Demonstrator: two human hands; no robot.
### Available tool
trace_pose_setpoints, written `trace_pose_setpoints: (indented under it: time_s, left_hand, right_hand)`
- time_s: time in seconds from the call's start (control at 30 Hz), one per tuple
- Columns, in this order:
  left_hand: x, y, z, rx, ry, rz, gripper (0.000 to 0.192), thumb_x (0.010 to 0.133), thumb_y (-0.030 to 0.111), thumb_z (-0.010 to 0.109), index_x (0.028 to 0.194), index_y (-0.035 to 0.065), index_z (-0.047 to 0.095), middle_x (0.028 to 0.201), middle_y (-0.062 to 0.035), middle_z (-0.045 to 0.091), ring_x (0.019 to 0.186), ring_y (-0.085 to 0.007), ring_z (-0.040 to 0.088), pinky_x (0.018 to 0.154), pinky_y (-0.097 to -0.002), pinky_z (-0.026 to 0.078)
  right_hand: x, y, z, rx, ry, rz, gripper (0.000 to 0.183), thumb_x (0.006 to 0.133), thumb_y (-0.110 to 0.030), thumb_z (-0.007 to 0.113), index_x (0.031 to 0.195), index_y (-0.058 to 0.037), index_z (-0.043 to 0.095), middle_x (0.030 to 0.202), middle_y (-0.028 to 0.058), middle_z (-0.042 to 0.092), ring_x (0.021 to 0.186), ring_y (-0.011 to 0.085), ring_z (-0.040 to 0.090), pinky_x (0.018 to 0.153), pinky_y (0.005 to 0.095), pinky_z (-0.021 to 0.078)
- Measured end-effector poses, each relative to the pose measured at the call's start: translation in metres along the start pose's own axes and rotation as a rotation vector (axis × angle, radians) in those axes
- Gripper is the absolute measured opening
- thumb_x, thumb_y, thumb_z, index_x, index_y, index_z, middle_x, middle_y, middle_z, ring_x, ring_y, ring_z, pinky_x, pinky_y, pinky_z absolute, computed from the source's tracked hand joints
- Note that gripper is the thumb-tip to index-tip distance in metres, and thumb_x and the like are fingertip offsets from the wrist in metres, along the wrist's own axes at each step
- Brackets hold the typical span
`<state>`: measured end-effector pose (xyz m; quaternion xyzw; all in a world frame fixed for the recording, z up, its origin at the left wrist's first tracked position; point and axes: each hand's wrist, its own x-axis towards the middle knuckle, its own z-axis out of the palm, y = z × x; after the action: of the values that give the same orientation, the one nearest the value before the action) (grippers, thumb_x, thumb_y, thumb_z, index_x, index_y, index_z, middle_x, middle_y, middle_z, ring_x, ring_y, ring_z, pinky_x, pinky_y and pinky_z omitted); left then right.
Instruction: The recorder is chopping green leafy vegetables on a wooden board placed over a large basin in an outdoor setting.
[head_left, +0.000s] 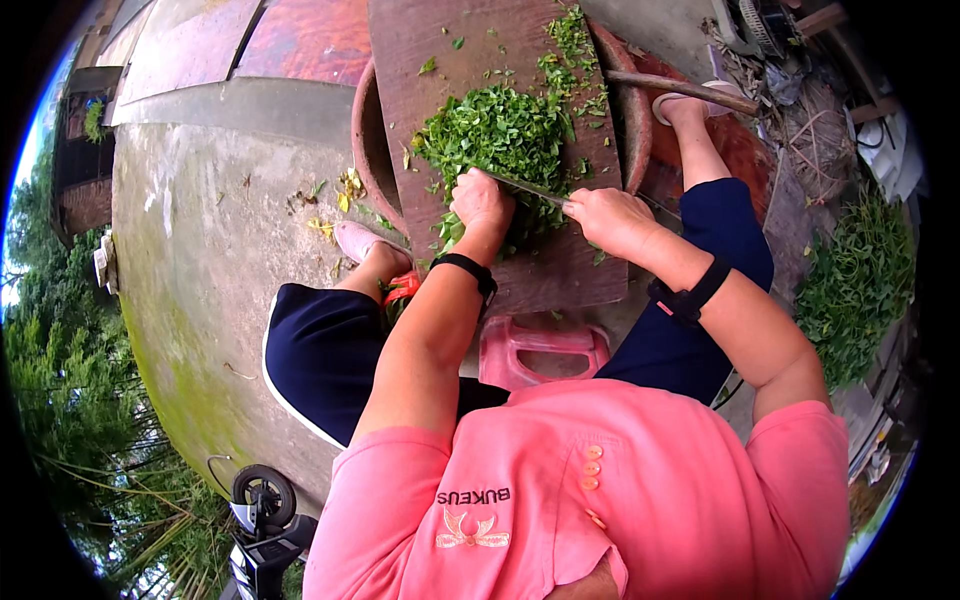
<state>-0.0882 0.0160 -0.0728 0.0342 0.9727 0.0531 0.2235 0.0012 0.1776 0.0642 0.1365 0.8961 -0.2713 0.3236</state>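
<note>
My right hand grips a knife, whose thin blade slants left towards my other hand. My left hand is curled over leafy greens by the blade's far end, holding them against the board; some leaves and stems show beside its wrist. Beyond both hands lies a heap of chopped green leaves, with scattered bits along the right side. All of it rests on a brown wooden board laid across a reddish-brown round basin. My fingers hide the knife's handle.
A wooden pole sticks out right of the basin. Nearer me stands a pink plastic stool. A red plastic bag lies by my left foot. Uncut greens are piled at the right, below a tied bundle. A two-wheeler stands lower left.
</note>
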Motion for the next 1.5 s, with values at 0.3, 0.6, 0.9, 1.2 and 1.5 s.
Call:
trace_pose_setpoints:
  time_s: [0.3,0.6,0.9,1.2,1.5]
  left_hand:
    - [0.002,0.011,-0.005,-0.074,-0.073,-0.034,0.048,0.078,0.029,0.07,0.114,0.0026,0.053,0.115,-0.0179,0.058,0.106,-0.0349,0.061,0.086,-0.0455,0.052]
    - [0.005,0.0,-0.01,-0.147,-0.013,-0.084,0.045,0.078,0.03,0.069,0.108,0.0,0.057,0.11,-0.0191,0.062,0.098,-0.0348,0.065,0.083,-0.0438,0.053]
    - [0.003,0.011,-0.002,-0.064,-0.093,-0.083,0.044,0.077,0.023,0.068,0.112,0.0009,0.053,0.111,-0.0192,0.06,0.099,-0.0344,0.065,0.082,-0.0426,0.054]
    - [0.003,0.007,-0.007,-0.089,-0.027,-0.089,0.047,0.078,0.031,0.067,0.111,0.0007,0.053,0.108,-0.0189,0.06,0.099,-0.0339,0.065,0.082,-0.042,0.054]
    - [0.001,0.001,0.001,-0.116,-0.026,-0.053,0.049,0.077,0.032,0.07,0.11,-0.0001,0.052,0.108,-0.0188,0.06,0.097,-0.0347,0.065,0.081,-0.0421,0.054]
  right_hand:
    - [0.053,0.0,0.035,0.092,0.069,0.075,0.039,0.095,-0.042,0.046,0.11,-0.0125,0.066,0.104,0.0201,0.067,0.098,0.0414,0.063,0.085,0.0514,0.0487]
    - [-0.012,0.021,0.051,0.187,0.096,0.039,0.034,0.096,-0.039,0.043,0.106,-0.0128,0.062,0.097,0.0219,0.067,0.094,0.0425,0.063,0.082,0.0528,0.0476]
    - [0.025,0.046,0.089,0.424,0.31,-0.114,0.034,0.096,-0.036,0.046,0.102,-0.0086,0.064,0.092,0.0238,0.066,0.09,0.0443,0.062,0.078,0.0516,0.0476]
    - [0.009,0.036,0.089,0.365,0.203,-0.029,0.035,0.096,-0.038,0.043,0.111,-0.0115,0.062,0.096,0.0233,0.066,0.093,0.0443,0.061,0.08,0.0526,0.0471]
    - [0.019,0.031,0.078,0.487,0.201,-0.104,0.032,0.095,-0.036,0.048,0.098,-0.0085,0.064,0.085,0.0215,0.065,0.086,0.0433,0.061,0.075,0.0495,0.0476]
